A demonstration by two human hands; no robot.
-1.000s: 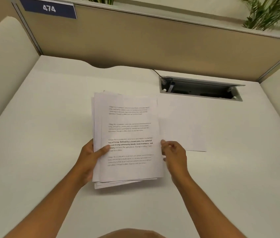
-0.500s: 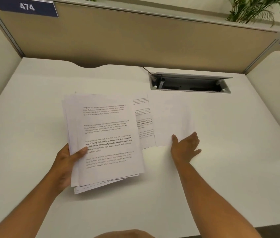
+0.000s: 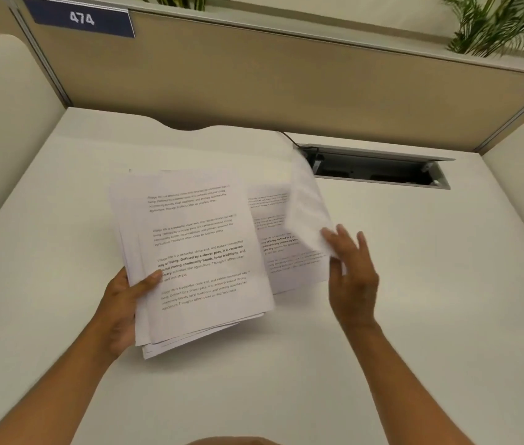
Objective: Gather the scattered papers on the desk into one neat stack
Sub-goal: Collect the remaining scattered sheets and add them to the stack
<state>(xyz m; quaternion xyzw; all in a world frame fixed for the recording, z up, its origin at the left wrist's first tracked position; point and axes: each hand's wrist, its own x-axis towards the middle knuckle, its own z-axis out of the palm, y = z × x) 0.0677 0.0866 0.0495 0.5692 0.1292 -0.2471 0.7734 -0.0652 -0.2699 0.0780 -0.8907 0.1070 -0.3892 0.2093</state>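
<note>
My left hand (image 3: 122, 313) grips a thick stack of printed papers (image 3: 196, 252) by its lower left edge, thumb on top, holding it slightly above the white desk (image 3: 61, 220). The sheets in the stack are a little fanned at the bottom. To its right a printed sheet (image 3: 273, 248) lies flat on the desk, partly under the stack. My right hand (image 3: 350, 271) pinches the near corner of a blank-side-up sheet (image 3: 305, 207), which is lifted and curling upward, blurred with motion.
An open cable tray (image 3: 379, 168) with a black cable is set into the desk at the back right. Tan partition panels (image 3: 286, 85) wall the desk at the back and sides. A sign reading 474 and plants sit above the partition.
My right hand, flat on the blank sheet's near edge half a second ago, now grips its corner and lifts it. The stack in my left hand stayed left of the loose sheets.
</note>
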